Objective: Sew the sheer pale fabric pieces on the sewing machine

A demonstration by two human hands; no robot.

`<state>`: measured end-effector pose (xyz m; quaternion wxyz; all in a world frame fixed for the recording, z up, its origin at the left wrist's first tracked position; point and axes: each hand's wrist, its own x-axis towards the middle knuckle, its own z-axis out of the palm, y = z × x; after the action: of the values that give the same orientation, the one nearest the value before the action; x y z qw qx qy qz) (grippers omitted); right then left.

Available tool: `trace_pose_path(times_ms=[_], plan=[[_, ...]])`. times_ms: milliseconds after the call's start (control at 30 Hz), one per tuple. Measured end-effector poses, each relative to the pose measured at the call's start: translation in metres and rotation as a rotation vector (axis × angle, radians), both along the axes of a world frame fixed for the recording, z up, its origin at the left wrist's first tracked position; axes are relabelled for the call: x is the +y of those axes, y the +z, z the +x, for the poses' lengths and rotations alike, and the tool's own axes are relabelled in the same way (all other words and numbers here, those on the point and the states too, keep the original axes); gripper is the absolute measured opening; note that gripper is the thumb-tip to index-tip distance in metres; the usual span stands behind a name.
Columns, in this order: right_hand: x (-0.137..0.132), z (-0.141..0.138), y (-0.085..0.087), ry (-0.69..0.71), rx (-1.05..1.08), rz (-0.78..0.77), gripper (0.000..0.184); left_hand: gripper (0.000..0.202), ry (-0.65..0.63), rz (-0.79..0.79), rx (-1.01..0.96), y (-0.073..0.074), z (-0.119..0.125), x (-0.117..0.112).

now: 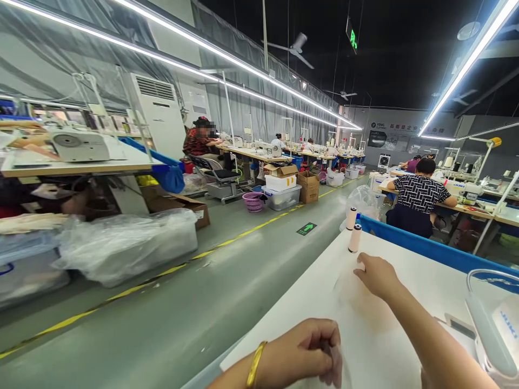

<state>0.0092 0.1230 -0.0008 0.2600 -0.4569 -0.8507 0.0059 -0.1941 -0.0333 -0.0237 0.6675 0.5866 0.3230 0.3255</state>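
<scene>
My left hand (310, 348), with a gold bangle at the wrist, is low over the white sewing table (284, 319). Its fingers are curled around a thin see-through film (344, 367), whose kind I cannot make out. Farther up the table, my right hand (378, 274) has its thumb and index finger bent toward each other. A faint sheer patch shows below those fingertips; what they hold is too fine to tell. Just beyond stand two pale thread spools, the nearer spool (355, 239) and the farther spool (351, 219), both upright near the table's far edge.
A white JUKI sewing machine (500, 329) stands at right, close to my right forearm. Blue cloth (430, 246) hangs along the table's far side. A co-worker (421, 194) sits beyond it. Left of the aisle are plastic-covered bins (133, 248), a purple basket (253, 202) and cartons (308, 186).
</scene>
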Motion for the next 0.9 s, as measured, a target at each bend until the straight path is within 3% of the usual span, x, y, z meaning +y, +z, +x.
trace_pose_path(times_ms=[133, 267, 433, 633, 900], plan=[[0.0, 0.012, -0.001, -0.021, 0.142, -0.118, 0.018, 0.017, 0.002, 0.02, 0.046, 0.0, -0.005, 0.006], [-0.017, 0.039, -0.004, -0.017, 0.315, -0.229, 0.018, 0.013, -0.025, 0.114, 0.123, 0.009, -0.009, 0.022], [-0.029, 0.07, -0.008, -0.098, 0.517, -0.398, 0.025, 0.011, -0.01, 0.372, 0.209, 0.031, -0.004, 0.057], [-0.024, 0.081, -0.016, -0.191, 0.68, -0.519, 0.056, 0.003, -0.038, 0.599, 0.409, 0.047, 0.01, 0.103], [-0.003, 0.081, -0.026, -0.242, 0.74, -0.474, 0.029, 0.008, -0.119, 0.62, 0.795, 0.06, 0.043, 0.154]])
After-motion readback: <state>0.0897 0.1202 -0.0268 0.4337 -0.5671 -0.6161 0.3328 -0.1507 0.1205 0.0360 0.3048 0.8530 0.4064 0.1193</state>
